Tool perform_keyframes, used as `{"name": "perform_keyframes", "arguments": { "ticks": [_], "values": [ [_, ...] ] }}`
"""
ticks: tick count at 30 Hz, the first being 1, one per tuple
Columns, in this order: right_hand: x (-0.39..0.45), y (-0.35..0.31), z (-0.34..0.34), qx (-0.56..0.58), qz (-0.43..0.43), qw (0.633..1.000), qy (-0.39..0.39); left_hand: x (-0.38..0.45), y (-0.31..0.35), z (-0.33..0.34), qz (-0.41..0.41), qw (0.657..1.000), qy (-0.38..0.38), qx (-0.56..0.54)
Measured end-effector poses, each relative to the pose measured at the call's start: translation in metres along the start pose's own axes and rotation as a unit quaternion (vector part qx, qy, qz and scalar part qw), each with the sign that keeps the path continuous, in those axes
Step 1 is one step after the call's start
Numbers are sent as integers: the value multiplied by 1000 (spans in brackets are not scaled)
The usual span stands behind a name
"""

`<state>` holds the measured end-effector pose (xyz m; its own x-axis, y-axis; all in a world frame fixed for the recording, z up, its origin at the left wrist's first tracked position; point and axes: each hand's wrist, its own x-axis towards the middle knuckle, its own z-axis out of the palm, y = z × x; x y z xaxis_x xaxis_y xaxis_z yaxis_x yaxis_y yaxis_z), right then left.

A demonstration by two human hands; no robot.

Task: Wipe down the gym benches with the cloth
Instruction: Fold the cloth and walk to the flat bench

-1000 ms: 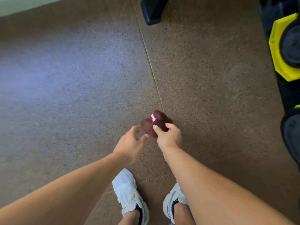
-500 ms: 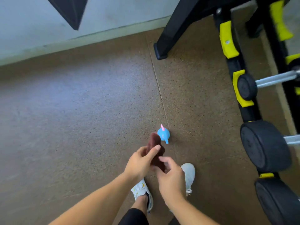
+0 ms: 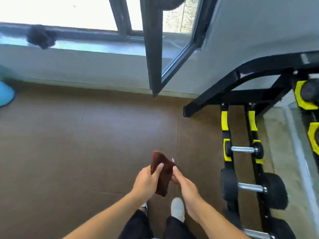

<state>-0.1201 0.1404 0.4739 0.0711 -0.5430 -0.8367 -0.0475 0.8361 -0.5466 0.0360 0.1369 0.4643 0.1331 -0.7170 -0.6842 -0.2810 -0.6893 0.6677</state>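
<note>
A dark brown cloth (image 3: 164, 171) hangs folded between my two hands, low in the middle of the head view and above the brown floor. My left hand (image 3: 146, 181) grips its left side with the thumb laid across the front. On the right edge, my right hand (image 3: 185, 185) pinches the cloth with curled fingers. A small pale pink tip (image 3: 172, 159) pokes out just behind the cloth's right edge; what it belongs to is hidden. No gym bench is in view.
A black and yellow dumbbell rack (image 3: 226, 135) with several dumbbells (image 3: 243, 150) stands close on the right. An open window sash (image 3: 153, 49) juts inward ahead. A blue object (image 3: 5, 97) sits at the far left by the wall, and a dark bundle (image 3: 41, 37) on the sill.
The view has lifted from the floor to the wall and window. The cloth went from bunched to a hanging fold held by both hands. The blue bottle is no longer seen.
</note>
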Motion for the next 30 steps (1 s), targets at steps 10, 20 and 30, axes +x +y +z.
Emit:
{"name": "perform_keyframes", "arguments": {
  "ticks": [10,20,30],
  "values": [
    [-87,-11,1,-232,-186,939,-174,-143,-41,33,16,972,102,-210],
    [-154,93,57,-475,-269,761,-351,-278,-156,46,-138,842,408,-326],
    [-251,247,86,-574,-188,598,-527,-424,-262,105,-108,630,489,-593]
  ]
}}
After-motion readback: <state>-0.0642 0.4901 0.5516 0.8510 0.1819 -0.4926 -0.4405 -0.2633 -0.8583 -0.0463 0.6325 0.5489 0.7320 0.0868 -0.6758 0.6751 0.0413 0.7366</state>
